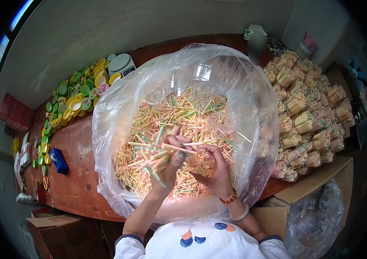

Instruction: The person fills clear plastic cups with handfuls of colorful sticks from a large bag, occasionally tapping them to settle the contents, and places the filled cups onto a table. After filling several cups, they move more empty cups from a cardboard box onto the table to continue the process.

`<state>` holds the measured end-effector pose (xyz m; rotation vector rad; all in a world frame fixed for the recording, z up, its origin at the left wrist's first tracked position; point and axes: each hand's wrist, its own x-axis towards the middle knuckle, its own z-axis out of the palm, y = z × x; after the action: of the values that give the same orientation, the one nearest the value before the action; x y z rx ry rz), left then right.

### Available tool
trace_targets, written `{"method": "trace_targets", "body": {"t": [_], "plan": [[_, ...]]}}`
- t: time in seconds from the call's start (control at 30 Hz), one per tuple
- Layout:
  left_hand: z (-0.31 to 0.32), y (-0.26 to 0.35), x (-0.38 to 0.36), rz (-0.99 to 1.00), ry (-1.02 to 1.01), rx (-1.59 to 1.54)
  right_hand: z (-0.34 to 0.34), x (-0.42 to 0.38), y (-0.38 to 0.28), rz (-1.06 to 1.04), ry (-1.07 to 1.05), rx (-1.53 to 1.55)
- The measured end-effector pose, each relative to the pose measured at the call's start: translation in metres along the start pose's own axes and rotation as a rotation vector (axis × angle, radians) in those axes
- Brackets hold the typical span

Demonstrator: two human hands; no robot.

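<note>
Reddish table (86, 190), one bag (111, 125), left fingers (178, 157) pinching sticks (159, 161), right fingers (218, 156) clasping one jar (202, 165)

A pale scale (121, 64) stood toward the back of the reddish worktop (80, 181), and a blue object (59, 161) sat toward its left end, with a red box (16, 113) beyond. Cables (278, 45) lay at the back right. An open cardboard box (310, 182) at lower right held clear plastic (321, 216).
</note>
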<state>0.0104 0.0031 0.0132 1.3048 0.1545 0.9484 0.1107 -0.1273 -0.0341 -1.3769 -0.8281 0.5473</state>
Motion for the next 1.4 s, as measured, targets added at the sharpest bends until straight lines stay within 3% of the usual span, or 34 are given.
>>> {"method": "trace_targets", "body": {"t": [0.07, 0.1, 0.17, 0.23, 0.3, 0.4, 0.43, 0.53, 0.57, 0.6, 0.63, 0.67, 0.73, 0.77, 0.83, 0.87, 1.03, 1.17, 1.23, 1.3, 1.33, 1.4], "plan": [[0.008, -0.008, -0.011, -0.114, -0.039, 0.263, -0.001, -0.001, 0.0, -0.017, -0.025, -0.158], [0.011, -0.021, -0.015, -0.231, 0.015, 0.222, 0.0, -0.001, -0.002, -0.054, -0.025, -0.14], [0.007, -0.034, -0.018, -0.19, -0.01, 0.0, 0.001, -0.005, -0.009, -0.008, -0.044, -0.18], [0.007, -0.026, -0.017, -0.193, -0.034, 0.004, 0.004, -0.005, -0.01, 0.083, -0.056, -0.15], [-0.002, -0.028, -0.015, -0.166, -0.126, -0.027, 0.003, -0.001, -0.021, 0.027, -0.058, -0.184], [0.008, 0.002, -0.009, -0.375, -0.083, -0.037, 0.003, -0.001, -0.026, 0.014, -0.074, -0.288], [0.01, 0.013, -0.009, -0.358, -0.105, 0.041, 0.002, -0.001, -0.025, -0.051, -0.068, -0.298], [0.008, 0.023, -0.003, -0.364, -0.177, 0.256, 0.011, 0.0, -0.014, 0.091, -0.111, -0.213], [0.006, 0.018, -0.003, -0.319, -0.191, 0.309, 0.019, -0.006, 0.001, -0.077, -0.067, -0.27], [0.002, 0.011, -0.003, -0.263, -0.198, 0.359, 0.021, -0.003, -0.015, 0.049, -0.104, -0.342], [-0.007, 0.006, -0.003, -0.201, -0.228, 0.395, 0.028, -0.002, 0.001, 0.02, -0.061, -0.297], [0.008, 0.009, -0.004, -0.192, -0.101, 0.321, 0.032, -0.003, 0.016, -0.01, -0.03, -0.245], [0.016, 0.021, 0.002, -0.233, -0.232, 0.491, 0.029, -0.003, 0.0, -0.022, -0.038, -0.164], [0.017, 0.023, 0.006, -0.24, -0.235, 0.665, 0.025, -0.003, -0.01, 0.071, -0.065, -0.125], [0.015, 0.008, 0.004, -0.162, -0.147, 0.588, 0.032, -0.007, 0.005, -0.173, 0.096, -0.32], [0.01, 0.012, 0.006, -0.169, -0.225, 0.64, 0.032, -0.004, 0.007, -0.242, 0.097, -0.204], [0.022, 0.025, -0.004, -0.034, -0.264, 0.785, 0.028, -0.001, 0.011, -0.134, 0.08, -0.233], [0.046, 0.073, -0.005, -0.244, -0.285, 1.143, 0.022, -0.007, -0.001, -0.099, 0.065, -0.254], [0.054, 0.089, -0.005, -0.471, -0.283, 1.314, 0.028, -0.005, 0.003, -0.034, 0.026, -0.217], [0.067, 0.075, -0.004, -0.342, -0.135, 1.109, 0.034, -0.005, 0.009, -0.022, -0.032, -0.274], [0.06, 0.074, -0.001, -0.294, -0.166, 1.114, 0.038, -0.004, 0.009, -0.159, 0.062, -0.329], [-0.002, 0.05, -0.003, -0.316, -0.236, 0.998, 0.039, 0.003, 0.014, -0.043, 0.017, -0.121]]}}
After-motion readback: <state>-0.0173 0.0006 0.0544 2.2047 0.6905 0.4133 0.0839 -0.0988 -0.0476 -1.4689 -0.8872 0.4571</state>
